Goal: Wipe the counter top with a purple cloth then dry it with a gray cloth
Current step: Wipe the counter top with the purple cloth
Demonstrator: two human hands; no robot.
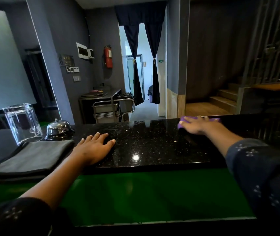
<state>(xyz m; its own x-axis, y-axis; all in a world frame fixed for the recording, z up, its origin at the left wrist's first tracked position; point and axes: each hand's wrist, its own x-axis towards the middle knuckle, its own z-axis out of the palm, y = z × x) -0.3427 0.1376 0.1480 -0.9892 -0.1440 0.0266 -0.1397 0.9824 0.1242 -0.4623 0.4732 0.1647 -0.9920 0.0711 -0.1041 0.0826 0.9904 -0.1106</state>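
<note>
The black speckled counter top (152, 143) runs across the view. My right hand (198, 125) lies flat on the purple cloth (183, 120) at the counter's far edge, right of centre, pressing it down; most of the cloth is hidden under the palm. My left hand (95, 148) rests flat on the counter near its front edge, fingers spread, holding nothing. The folded gray cloth (33, 155) lies on the counter just left of my left hand, untouched.
A clear glass container (22, 123) stands at the far left, with a silver call bell (59, 129) beside it. A green lower shelf (144, 193) lies below the counter's front edge. A metal trolley (112, 108) and stairs (221, 99) are beyond the counter.
</note>
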